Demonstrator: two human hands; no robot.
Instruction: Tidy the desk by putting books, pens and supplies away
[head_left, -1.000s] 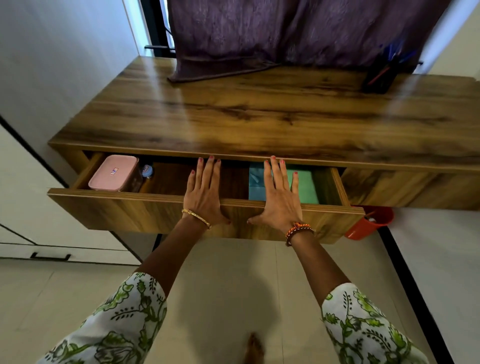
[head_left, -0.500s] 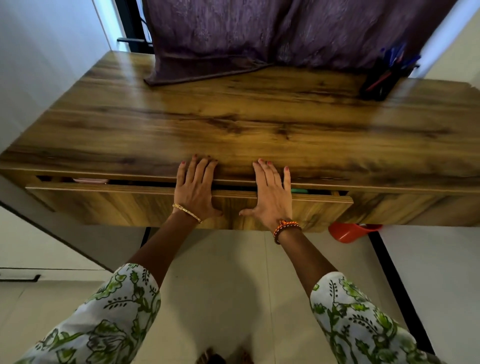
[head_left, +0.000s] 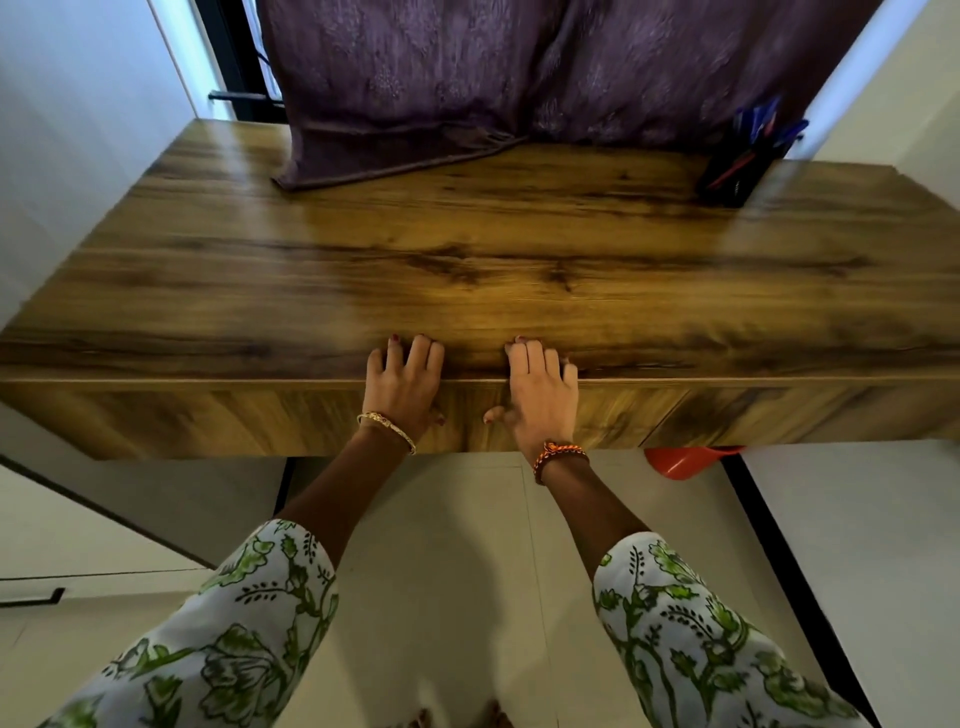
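Both hands are lying flat against the drawer front (head_left: 519, 421) of the wooden desk (head_left: 467, 270). The drawer is sitting flush under the desk's front edge, nothing of its inside showing. The left hand (head_left: 402, 384) is pressing open-palmed, fingers spread and reaching over the desk's edge; the right hand (head_left: 540, 395), just beside it, is likewise open and gripping nothing (thumb sticking out towards the left one). A black pen holder (head_left: 737, 166) with blue and red pens is standing at the desk's far right corner. A purple curtain (head_left: 415, 104) is draping onto the desk's far edge. An orange bin (head_left: 680, 462) is peeking out below the desk's right side.
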